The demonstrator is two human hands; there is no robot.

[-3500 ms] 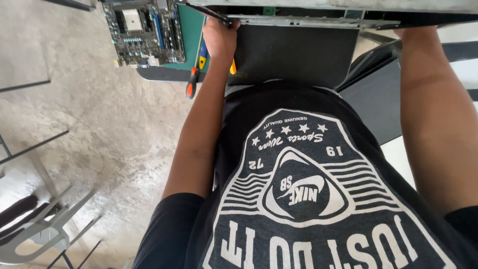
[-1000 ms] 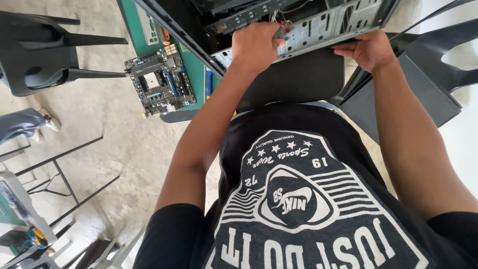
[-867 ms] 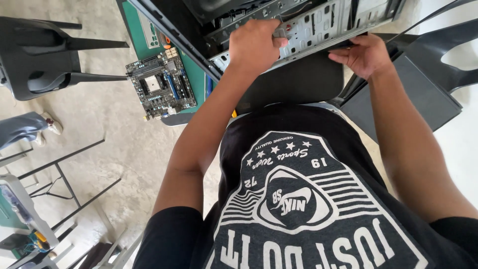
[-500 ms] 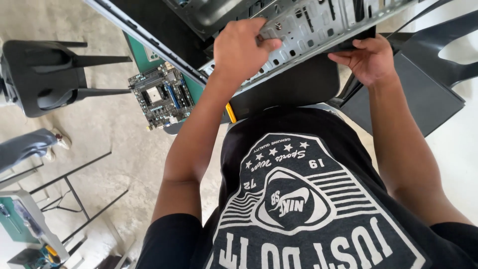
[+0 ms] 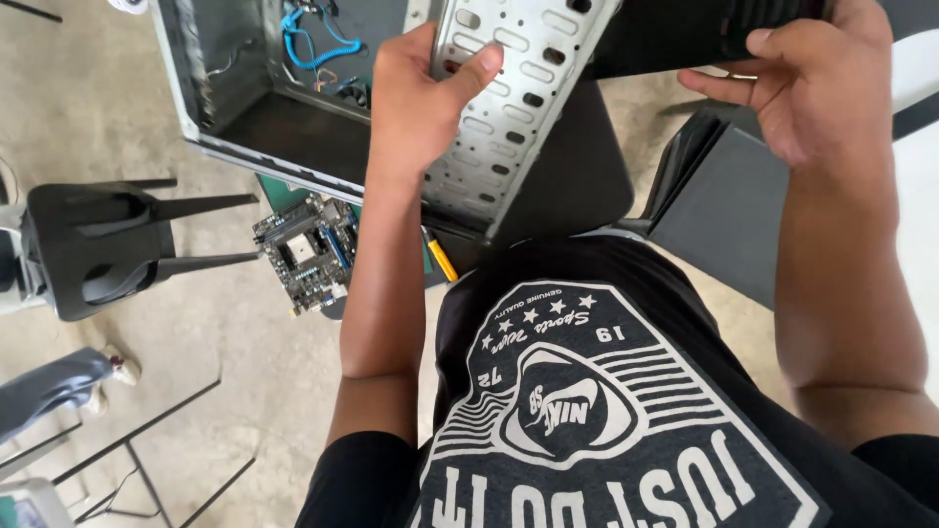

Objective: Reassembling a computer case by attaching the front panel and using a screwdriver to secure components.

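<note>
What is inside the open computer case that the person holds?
Inside the computer case, blue cables and thin wires lie on a dark inner wall. The left hand and the perforated metal panel it grips cover the rest of the inside.

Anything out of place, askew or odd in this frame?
Yes: a bare motherboard lies out on the concrete floor, beside an overturned black chair. The open computer case is tilted, held at its perforated metal panel by the left hand and at its black end by the right hand.
</note>
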